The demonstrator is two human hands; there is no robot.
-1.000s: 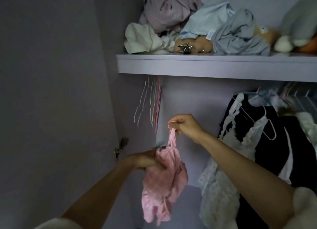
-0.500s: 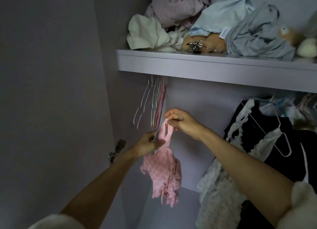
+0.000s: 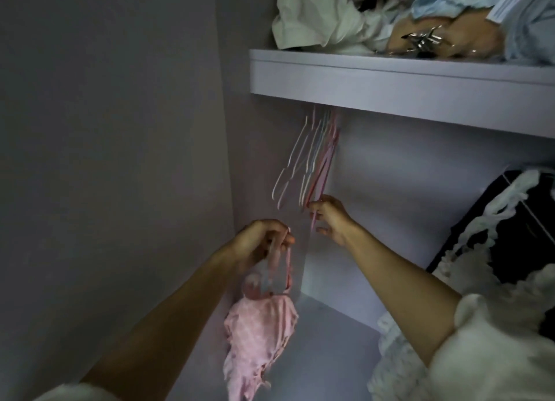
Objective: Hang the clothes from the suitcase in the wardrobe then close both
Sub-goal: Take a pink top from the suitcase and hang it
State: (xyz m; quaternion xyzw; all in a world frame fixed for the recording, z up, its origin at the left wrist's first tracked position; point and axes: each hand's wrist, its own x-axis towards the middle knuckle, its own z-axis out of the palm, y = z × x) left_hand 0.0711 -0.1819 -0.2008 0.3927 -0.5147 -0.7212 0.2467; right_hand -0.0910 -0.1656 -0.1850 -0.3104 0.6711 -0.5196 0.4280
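The left hand [image 3: 261,244] pinches the pink garment's [image 3: 258,334] straps while the right hand [image 3: 329,217] pinches a pink hanger [image 3: 322,172] at the far left, which next needs unhooking.

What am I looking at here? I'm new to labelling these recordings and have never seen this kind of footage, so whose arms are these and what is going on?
There is no machine: a person wears a camera on the head, so the one picture looks forward and down along their own arms into a wardrobe. The left hand grips the straps of a small pink garment, which hangs below it. The right hand pinches the bottom of a pink hanger, one of a bunch of empty hangers hanging under a shelf. On the shelf lies a pile of crumpled clothes. At the right hang a dark garment and some white lacy clothing.
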